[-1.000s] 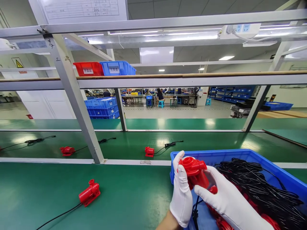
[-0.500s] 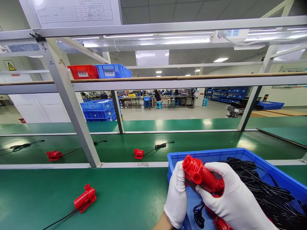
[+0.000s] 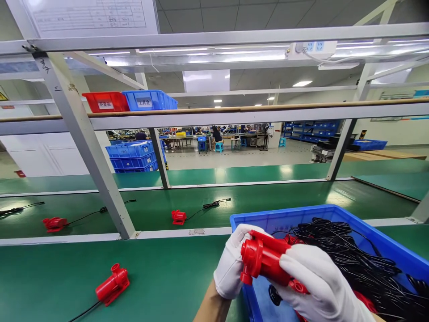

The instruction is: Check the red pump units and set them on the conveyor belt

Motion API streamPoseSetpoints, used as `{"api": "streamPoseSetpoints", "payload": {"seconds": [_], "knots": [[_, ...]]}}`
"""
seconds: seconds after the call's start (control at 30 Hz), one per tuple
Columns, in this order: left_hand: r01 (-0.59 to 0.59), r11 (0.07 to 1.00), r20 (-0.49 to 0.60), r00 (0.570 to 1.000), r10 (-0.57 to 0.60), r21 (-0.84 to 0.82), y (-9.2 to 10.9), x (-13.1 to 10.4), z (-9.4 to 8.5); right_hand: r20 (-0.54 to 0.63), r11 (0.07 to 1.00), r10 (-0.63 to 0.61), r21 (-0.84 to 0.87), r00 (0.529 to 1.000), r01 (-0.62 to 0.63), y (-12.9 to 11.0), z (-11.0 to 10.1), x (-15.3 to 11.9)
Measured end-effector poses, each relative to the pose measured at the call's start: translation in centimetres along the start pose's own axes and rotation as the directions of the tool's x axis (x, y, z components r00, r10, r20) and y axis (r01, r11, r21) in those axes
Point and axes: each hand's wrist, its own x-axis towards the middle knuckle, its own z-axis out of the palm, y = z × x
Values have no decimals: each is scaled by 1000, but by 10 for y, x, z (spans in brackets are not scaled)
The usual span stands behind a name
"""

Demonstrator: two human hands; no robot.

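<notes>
- Red pump [image 3: 266, 259], glossy rigid plastic, round barrel with stubby spouts, is tilted at 5 o'clock above the left side of a smooth blue crate [image 3: 268, 218].
- My right hand [image 3: 313, 277], in soft white fabric, has its fingers clamped on the barrel.
- My left hand [image 3: 229, 264], gloved alike, curls behind the front end; its fingertips are hidden, so I can't tell how they close.
- Thin black cables [image 3: 355, 264] heap in the crate.
- Green, shiny counter [image 3: 170, 277] carries another pump [image 3: 112, 284] between 7 and 8 o'clock.
- Bright workshop beyond; a seated person [image 3: 217, 135] near 12.
</notes>
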Motion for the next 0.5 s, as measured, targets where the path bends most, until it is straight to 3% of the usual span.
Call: {"api": "streamPoseSetpoints", "payload": {"seconds": [0.13,0.23,0.37,0.5], "knots": [[-54,998,30,998,53,25,2,-1,1,-44,999,-29,10,999,30,-4,-3,0],[-63,997,38,997,61,37,-2,-1,-2,-1,999,10,51,1000,-10,-2,-3,-3],[-18,992,-108,994,32,126,-6,1,-5,59,992,70,101,996,-75,5,-6,2],[-10,932,-232,968,101,362,-7,0,0,74,998,18,-55,997,-14,7,-10,10]]}}
